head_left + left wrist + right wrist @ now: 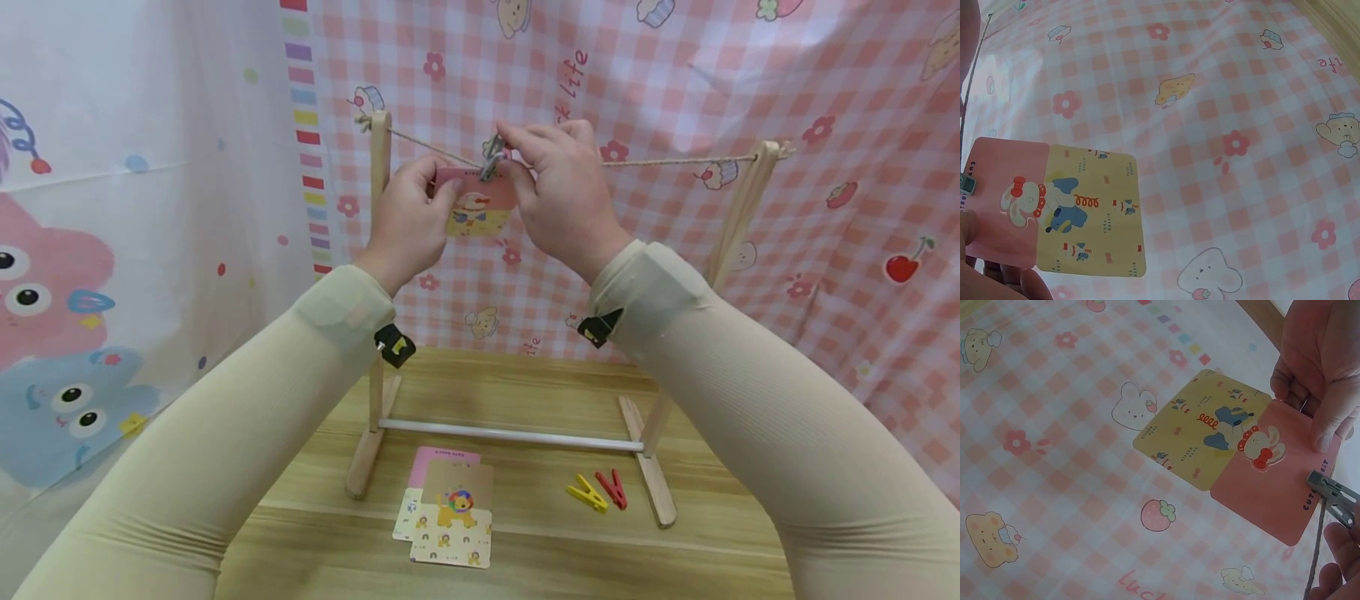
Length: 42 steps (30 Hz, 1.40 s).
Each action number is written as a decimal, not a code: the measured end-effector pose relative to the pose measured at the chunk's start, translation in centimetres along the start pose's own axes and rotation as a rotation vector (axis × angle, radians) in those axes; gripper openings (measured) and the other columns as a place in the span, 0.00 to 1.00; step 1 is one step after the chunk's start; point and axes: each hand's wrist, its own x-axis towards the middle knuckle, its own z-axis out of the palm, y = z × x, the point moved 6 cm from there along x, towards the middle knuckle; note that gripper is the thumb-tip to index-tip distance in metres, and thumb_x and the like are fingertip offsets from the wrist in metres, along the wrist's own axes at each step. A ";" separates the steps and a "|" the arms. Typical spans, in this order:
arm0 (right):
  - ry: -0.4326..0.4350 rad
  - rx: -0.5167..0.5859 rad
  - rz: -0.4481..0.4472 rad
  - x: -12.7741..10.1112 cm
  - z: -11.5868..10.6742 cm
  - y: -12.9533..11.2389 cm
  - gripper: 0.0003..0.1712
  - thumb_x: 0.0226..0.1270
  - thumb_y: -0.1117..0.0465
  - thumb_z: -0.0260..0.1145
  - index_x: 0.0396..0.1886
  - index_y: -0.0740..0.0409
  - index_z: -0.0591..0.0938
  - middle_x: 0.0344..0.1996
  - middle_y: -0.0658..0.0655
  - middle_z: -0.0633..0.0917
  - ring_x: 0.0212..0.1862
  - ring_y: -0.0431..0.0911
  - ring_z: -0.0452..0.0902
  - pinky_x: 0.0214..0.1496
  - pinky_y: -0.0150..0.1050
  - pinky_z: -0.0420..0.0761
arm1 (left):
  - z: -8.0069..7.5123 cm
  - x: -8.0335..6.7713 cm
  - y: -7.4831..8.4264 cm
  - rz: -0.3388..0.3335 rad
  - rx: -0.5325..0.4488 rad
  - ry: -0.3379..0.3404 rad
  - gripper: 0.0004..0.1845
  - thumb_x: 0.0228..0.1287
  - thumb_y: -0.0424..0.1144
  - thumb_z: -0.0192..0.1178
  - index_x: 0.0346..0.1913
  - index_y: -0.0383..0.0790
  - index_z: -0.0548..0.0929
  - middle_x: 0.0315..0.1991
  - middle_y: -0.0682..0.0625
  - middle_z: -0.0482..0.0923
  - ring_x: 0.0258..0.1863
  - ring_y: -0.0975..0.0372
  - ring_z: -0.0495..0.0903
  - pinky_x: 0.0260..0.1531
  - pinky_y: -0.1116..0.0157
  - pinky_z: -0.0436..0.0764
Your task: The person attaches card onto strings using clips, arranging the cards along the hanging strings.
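A pink and yellow cartoon card [477, 208] hangs at a twine string [675, 161] stretched between two wooden posts. My left hand [438, 193] pinches the card's pink upper edge. In the left wrist view the card [1066, 209] fills the lower left, with my fingers [969, 231] on its pink end. My right hand [517, 158] pinches a grey clothespin [491, 158] sitting on the string and the card's top edge. The right wrist view shows the card [1241, 456], the grey clothespin [1333, 494] at its corner, the string [1316, 550] and the left hand's fingers [1325, 434].
The wooden frame [380, 250] stands on a wooden table [540, 550], with a white bar [510, 435] low between its feet. In front lie a small pile of cards [448, 508], a yellow clothespin [587, 493] and a red clothespin [612, 487]. A patterned cloth backdrop [825, 250] hangs close behind.
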 end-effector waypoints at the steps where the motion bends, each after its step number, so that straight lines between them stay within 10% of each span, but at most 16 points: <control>1: 0.000 0.000 0.001 0.0 0.0 0.0 0.25 0.82 0.55 0.62 0.73 0.54 0.77 0.65 0.54 0.85 0.62 0.53 0.73 0.68 0.46 0.65 | 0.0 0.0 0.0 -0.001 -0.001 0.000 0.12 0.85 0.42 0.50 0.56 0.39 0.80 0.48 0.47 0.80 0.43 0.59 0.78 0.45 0.64 0.80; 42: 0.056 -0.004 0.036 -1.5 -0.7 0.6 0.33 0.81 0.53 0.62 0.80 0.51 0.68 0.81 0.55 0.63 0.78 0.54 0.48 0.80 0.49 0.43 | 0.4 -0.6 0.4 -0.060 -0.123 -0.028 0.21 0.84 0.45 0.52 0.72 0.46 0.70 0.52 0.52 0.76 0.52 0.62 0.77 0.54 0.68 0.82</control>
